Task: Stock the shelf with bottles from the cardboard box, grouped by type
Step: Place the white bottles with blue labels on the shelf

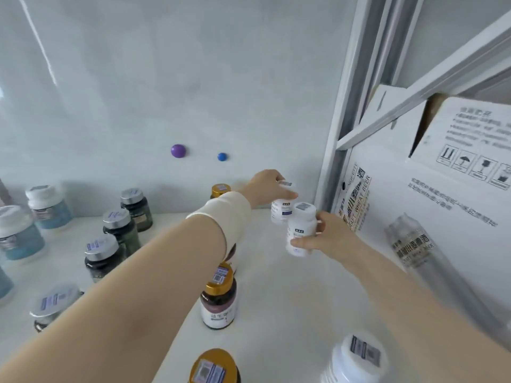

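My left hand point(269, 189) grips a white bottle point(282, 210) by its cap at the back right of the white shelf point(276, 286). Just in front of it, my right hand point(329, 239) holds a second white bottle point(300, 230) round its body, a little tilted. A third white bottle point(356, 357) stands at the near right edge. Brown bottles with gold caps point(219, 297) run in a line down the middle, partly hidden by my left arm. Dark bottles with silver caps point(119, 230) form a row to the left, and blue bottles with white caps point(48, 205) stand at the far left.
A white cardboard box point(431, 194) printed with beer labels stands beyond the shelf's upright post point(331, 175) on the right. Two round magnets, purple point(178, 150) and blue point(222, 156), stick to the back wall.
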Available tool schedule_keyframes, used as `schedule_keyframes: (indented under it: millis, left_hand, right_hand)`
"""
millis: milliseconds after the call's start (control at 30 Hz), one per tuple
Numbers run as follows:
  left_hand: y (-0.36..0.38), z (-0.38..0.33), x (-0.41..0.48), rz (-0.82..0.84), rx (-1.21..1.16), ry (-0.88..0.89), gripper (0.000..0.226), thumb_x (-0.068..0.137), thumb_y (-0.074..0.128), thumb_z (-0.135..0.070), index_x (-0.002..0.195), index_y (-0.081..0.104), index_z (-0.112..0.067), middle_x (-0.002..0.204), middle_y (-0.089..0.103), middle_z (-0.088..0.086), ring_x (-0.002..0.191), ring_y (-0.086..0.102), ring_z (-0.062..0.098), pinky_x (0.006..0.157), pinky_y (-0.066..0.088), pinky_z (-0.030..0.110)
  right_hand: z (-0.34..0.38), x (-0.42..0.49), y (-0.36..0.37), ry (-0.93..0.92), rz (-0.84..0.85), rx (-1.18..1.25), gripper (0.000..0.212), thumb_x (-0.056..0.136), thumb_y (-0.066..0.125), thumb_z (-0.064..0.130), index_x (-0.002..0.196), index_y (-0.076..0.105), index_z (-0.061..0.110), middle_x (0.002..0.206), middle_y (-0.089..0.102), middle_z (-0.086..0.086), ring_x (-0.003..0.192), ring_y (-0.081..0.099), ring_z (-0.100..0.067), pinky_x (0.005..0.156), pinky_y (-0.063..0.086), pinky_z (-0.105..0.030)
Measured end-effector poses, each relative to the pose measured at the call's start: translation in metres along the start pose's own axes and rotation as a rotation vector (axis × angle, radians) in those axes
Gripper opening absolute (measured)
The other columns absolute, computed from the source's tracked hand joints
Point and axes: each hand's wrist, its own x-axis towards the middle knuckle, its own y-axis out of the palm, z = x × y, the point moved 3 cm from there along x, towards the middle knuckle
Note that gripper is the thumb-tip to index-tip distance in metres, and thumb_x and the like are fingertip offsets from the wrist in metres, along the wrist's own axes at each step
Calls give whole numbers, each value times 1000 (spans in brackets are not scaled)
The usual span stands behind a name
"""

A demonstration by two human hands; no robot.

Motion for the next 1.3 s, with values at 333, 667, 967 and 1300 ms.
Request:
schedule_keyframes:
  millis: [333, 667, 967, 1300]
  left_hand:
    - [17, 7, 38, 13, 44, -23, 39, 76, 72, -31, 107, 57, -13, 100, 52, -3, 89, 48, 15, 72, 35, 25]
    - [26, 17, 43, 27, 32, -30, 35, 74, 75, -30, 99, 53, -17, 100, 53, -3, 88, 50, 14, 70, 36, 23]
    - [13, 2, 34, 87, 85, -18, 56, 81, 69, -36, 127, 45, -15, 127, 51, 2, 117, 49, 19, 94, 38, 29]
    - [-81, -41, -100, -120, 527, 58, 43, 88, 58, -35, 125, 47, -15, 126, 54, 3, 112, 53, 23, 92, 43, 33]
  right_hand:
    - [-16, 43, 4, 27, 19, -52, 64, 66, 81, 9, 123, 51, 11, 115, 60, -6, 108, 56, -22, 95, 46, -37]
    - [-20, 53, 18, 31, 35, -57, 61, 66, 81, 14, 116, 47, 16, 88, 50, 16, 92, 53, -15, 77, 45, -28]
    - [-1, 41, 8, -10, 18, -87, 67, 65, 83, 19, 121, 46, 16, 104, 54, 9, 99, 53, -11, 79, 40, -24]
    - [81, -41, 0, -182, -39, -494, 66, 78, 71, 31, 132, 40, 8, 131, 45, -12, 118, 48, -26, 85, 42, -31]
